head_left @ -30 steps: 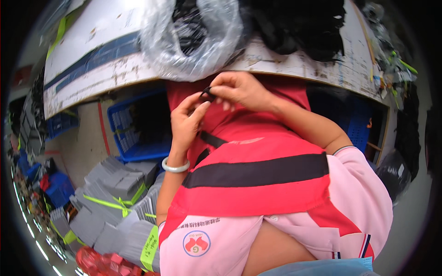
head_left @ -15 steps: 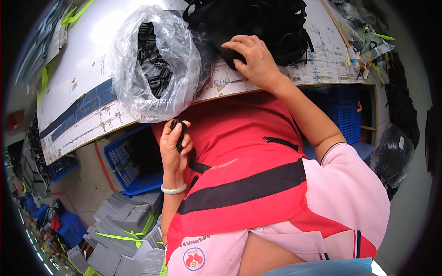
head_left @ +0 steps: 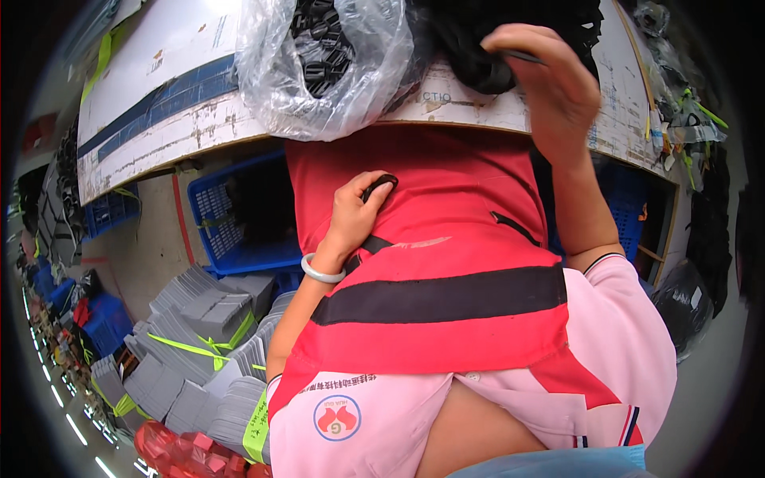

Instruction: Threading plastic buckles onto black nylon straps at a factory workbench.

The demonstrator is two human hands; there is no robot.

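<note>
Now the white bench point(head_left: 183, 131) runs along the top, red apron point(head_left: 446, 191) below. On the bench: a black pile point(head_left: 470, 68) & a clear bag point(head_left: 271, 95) w/ black clips point(head_left: 323, 56), both cut off up top. R hand point(head_left: 558, 84) was at the pile a sec ago; now it's up & back, so maybe a bit got picked. Can't tell if its grip has it: the dark sliver point(head_left: 522, 56) by its fingers may be just pile. L hand point(head_left: 355, 211), over the apron, has its grip pinched on a black piece point(head_left: 378, 186), mostly hid.

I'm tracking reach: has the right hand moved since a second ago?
Yes: against the clear bag, the right hand has moved right and up the picture.
</note>
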